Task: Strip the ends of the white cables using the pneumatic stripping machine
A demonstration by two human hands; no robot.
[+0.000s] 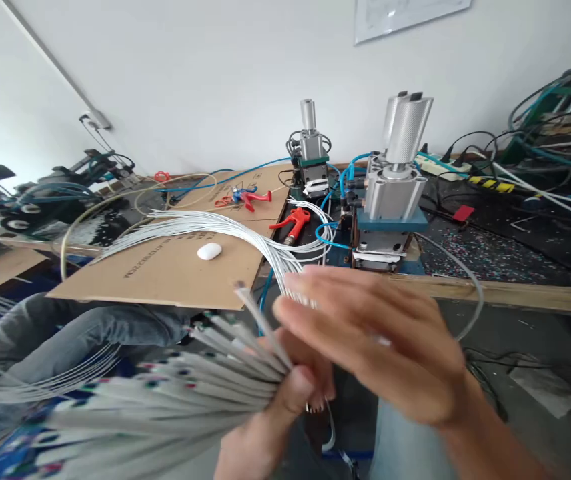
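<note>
Left hand (285, 400) grips the fanned bundle of grey cables (175, 393) just below the blurred right hand (365, 333), whose fingers lie spread over the cable ends; risk judged: a loose grip lets cables slide out and tangle toward the lap.

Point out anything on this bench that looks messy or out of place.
Small debris flecks litter the dark bench right of the pneumatic press. Red pliers lie loose among blue hoses. Nothing looks broken.
</note>
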